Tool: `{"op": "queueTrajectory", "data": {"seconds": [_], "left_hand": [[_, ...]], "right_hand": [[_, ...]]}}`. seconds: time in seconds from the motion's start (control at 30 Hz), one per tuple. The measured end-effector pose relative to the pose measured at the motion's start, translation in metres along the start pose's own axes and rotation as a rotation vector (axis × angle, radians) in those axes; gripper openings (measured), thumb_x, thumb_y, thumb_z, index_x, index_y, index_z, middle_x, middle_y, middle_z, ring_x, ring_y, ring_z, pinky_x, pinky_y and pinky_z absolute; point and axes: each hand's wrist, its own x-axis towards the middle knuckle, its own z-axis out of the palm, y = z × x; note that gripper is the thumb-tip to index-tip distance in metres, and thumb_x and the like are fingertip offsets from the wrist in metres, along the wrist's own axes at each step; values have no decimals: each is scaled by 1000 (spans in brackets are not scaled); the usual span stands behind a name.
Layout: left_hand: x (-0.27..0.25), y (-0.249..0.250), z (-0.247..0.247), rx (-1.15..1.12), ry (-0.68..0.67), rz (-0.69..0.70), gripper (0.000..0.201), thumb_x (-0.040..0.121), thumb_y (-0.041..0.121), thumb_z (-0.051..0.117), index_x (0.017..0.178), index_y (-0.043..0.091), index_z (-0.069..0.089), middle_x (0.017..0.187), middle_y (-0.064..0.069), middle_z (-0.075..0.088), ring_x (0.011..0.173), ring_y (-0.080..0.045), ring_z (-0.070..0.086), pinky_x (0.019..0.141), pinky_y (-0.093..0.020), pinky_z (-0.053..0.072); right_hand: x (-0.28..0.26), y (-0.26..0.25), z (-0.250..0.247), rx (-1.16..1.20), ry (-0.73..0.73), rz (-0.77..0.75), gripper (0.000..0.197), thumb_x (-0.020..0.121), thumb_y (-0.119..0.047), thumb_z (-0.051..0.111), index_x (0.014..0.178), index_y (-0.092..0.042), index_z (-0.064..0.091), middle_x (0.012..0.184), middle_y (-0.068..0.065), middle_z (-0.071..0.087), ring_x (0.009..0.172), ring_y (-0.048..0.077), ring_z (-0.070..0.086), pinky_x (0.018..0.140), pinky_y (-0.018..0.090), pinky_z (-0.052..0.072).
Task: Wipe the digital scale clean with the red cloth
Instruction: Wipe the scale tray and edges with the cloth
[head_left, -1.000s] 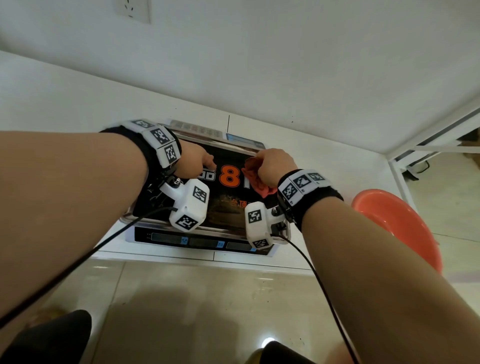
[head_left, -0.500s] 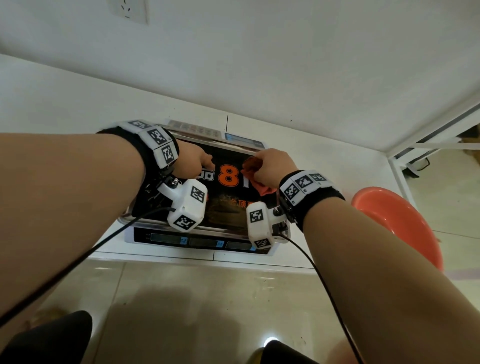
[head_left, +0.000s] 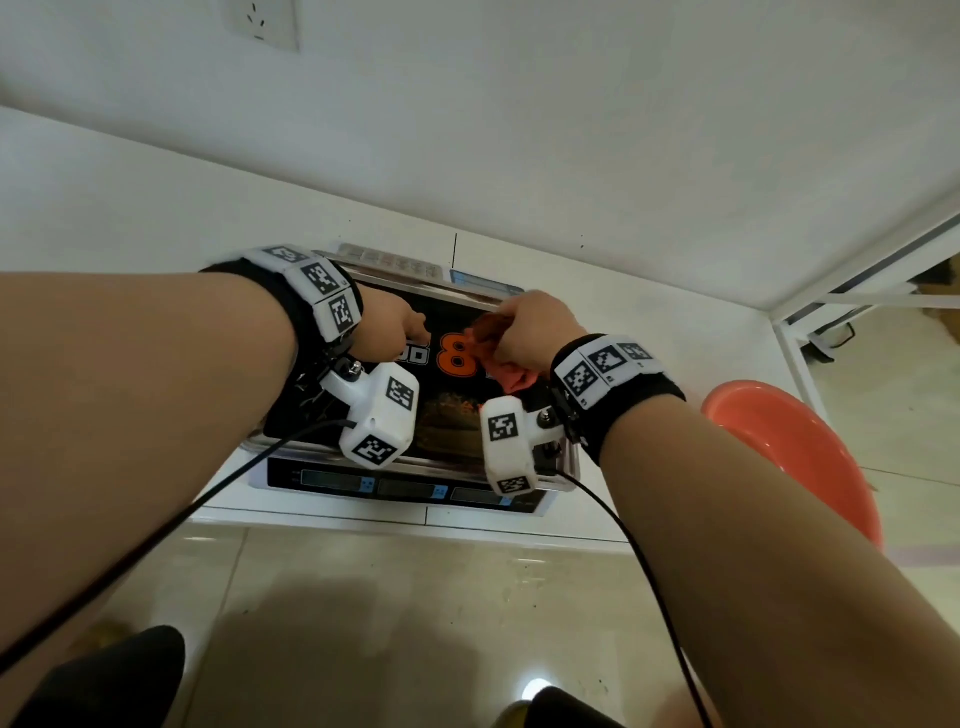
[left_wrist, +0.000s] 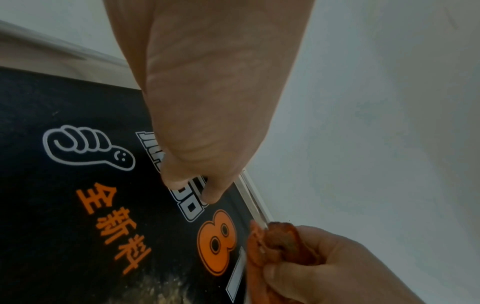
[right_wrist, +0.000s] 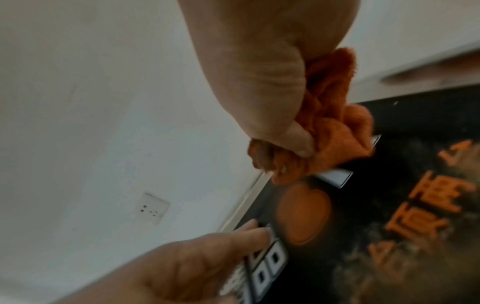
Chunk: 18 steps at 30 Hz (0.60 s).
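The digital scale (head_left: 415, 487) stands on a white counter, its black platform (left_wrist: 64, 205) printed with an orange 8. My left hand (head_left: 392, 332) rests on the platform's left half, its fingertips (left_wrist: 210, 195) touching the print beside the 8. My right hand (head_left: 535, 327) grips the bunched red cloth (head_left: 511, 376) and holds it against the platform near its far edge, just right of the 8. The right wrist view shows the cloth (right_wrist: 337, 115) squeezed in the right hand (right_wrist: 259, 72) and the left hand's finger (right_wrist: 249, 234) lying straight on the platform.
A red plastic basin (head_left: 795, 457) sits low at the right, beside the counter. The white wall rises close behind the scale, with a socket (head_left: 262, 21) high on the left. Tiled floor lies below the counter's front edge (head_left: 415, 530). Black cables hang from both wrists.
My right hand has edged the cloth slightly toward the platform's far edge. The left hand has stayed where it was on the platform.
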Motion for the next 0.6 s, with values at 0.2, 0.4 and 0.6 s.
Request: {"op": "queueTrajectory", "data": {"seconds": [0.2, 0.4, 0.6], "left_hand": [[-2, 4, -1, 69, -9, 3, 60, 97, 1, 33, 152, 21, 17, 161, 3, 2, 147, -18, 16, 111, -23, 24], [-6, 7, -2, 116, -11, 2, 60, 98, 2, 32, 152, 20, 15, 161, 1, 2, 146, -18, 17, 110, -23, 26], [-4, 9, -1, 178, 5, 12, 57, 97, 1, 31, 151, 16, 21, 160, -3, 13, 144, -20, 23, 110, -23, 27]], "right_hand": [[-2, 20, 10, -297, 148, 92, 22, 91, -26, 63, 108, -14, 71, 105, 9, 71, 98, 28, 67, 91, 41, 55], [-17, 12, -2, 35, -174, 91, 26, 85, 2, 67, 107, -14, 68, 97, 10, 72, 68, 18, 67, 51, 26, 56], [-24, 32, -8, 150, 118, -34, 24, 85, 5, 68, 96, -17, 68, 87, -7, 71, 74, 8, 64, 68, 34, 63]]}}
